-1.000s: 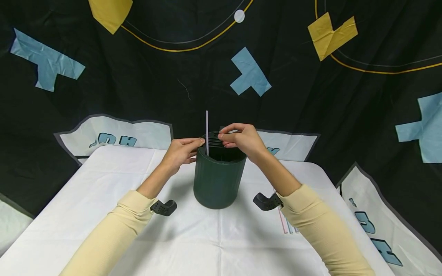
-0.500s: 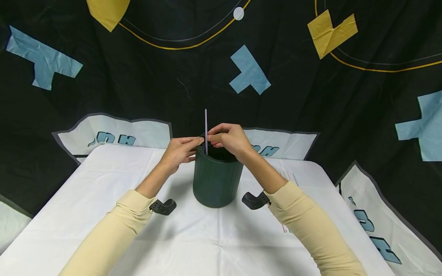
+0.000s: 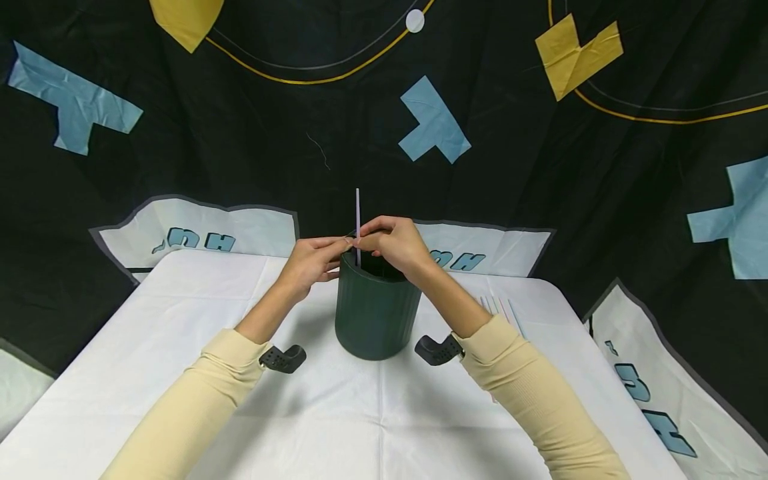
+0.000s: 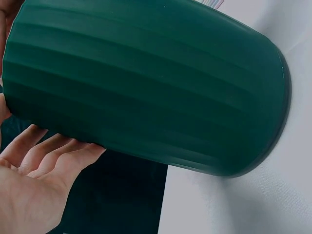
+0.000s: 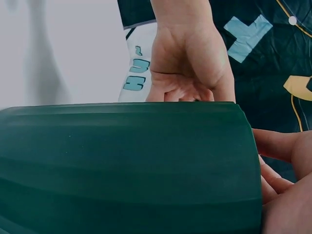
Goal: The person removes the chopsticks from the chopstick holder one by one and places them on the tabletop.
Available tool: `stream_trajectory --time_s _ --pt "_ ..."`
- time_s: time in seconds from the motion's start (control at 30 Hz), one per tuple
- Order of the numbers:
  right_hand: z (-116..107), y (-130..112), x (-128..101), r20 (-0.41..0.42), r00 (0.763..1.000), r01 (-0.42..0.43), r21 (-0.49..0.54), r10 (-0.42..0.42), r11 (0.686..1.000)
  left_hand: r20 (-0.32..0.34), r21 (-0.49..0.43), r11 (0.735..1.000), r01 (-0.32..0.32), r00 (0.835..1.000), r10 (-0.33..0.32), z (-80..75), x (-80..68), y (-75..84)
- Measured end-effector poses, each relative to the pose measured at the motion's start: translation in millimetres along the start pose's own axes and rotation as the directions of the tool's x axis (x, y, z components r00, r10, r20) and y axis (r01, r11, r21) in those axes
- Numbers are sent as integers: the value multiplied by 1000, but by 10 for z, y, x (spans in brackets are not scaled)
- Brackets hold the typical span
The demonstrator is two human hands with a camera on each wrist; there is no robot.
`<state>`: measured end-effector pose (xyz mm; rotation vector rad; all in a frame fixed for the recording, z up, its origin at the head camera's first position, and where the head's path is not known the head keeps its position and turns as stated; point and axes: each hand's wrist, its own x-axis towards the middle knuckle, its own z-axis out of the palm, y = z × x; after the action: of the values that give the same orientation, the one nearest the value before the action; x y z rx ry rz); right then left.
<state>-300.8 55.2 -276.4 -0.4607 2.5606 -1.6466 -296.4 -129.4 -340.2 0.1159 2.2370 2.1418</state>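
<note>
A dark green ribbed bin (image 3: 378,313) stands upright on the white-covered table. At its left rim my left hand (image 3: 313,263) holds on, thumb at the top edge; in the left wrist view its straight fingers (image 4: 53,153) lie along the outer wall. A thin lilac straw (image 3: 357,207) rises upright from inside the bin by that rim. My right hand (image 3: 397,245) reaches over the opening, thumb and forefinger pinching at the straw just beside the left thumb. A small dark edge shows behind these fingertips, its kind unclear. The bin hides part of both hands in the wrist views.
Several thin coloured straws (image 3: 504,310) lie on the table right of the bin, partly behind my right forearm. A black cloth backdrop (image 3: 240,147) with blue and yellow shapes hangs behind. The white table (image 3: 312,427) extends toward me.
My right hand has moved left across the bin's opening to the straw and the left hand. Several dark parallel lines seen between the hands earlier are now covered. The left hand has stayed.
</note>
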Motion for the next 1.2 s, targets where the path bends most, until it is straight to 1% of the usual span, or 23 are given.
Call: stream_trajectory --time_s 0.2,0.33,0.47,0.7,0.9,1.03,1.2 --pt "-11 8 -2 -9 1000 -7 28 7 1000 -5 9 1000 1 1000 -1 3 7 -7" --pt "-45 3 -2 -19 999 -31 100 33 994 -10 22 1000 3 1000 -3 8 8 -19" --pt "-123 -31 -8 -34 999 -27 186 34 982 -14 25 1000 -4 1000 5 17 11 -16" --pt "-282 -86 -14 -68 997 -8 244 25 970 -20 33 999 -4 1000 5 26 -4 11" --pt "-422 -128 -28 -108 994 9 335 28 942 -28 31 1000 3 1000 -2 30 -1 -4" --pt "-544 -171 -49 -151 988 43 386 17 922 -30 39 999 1 1000 0 28 -4 -2" --pt "-748 -227 -85 -192 981 90 452 -1 888 -28 44 999 -4 1000 5 25 -7 2"
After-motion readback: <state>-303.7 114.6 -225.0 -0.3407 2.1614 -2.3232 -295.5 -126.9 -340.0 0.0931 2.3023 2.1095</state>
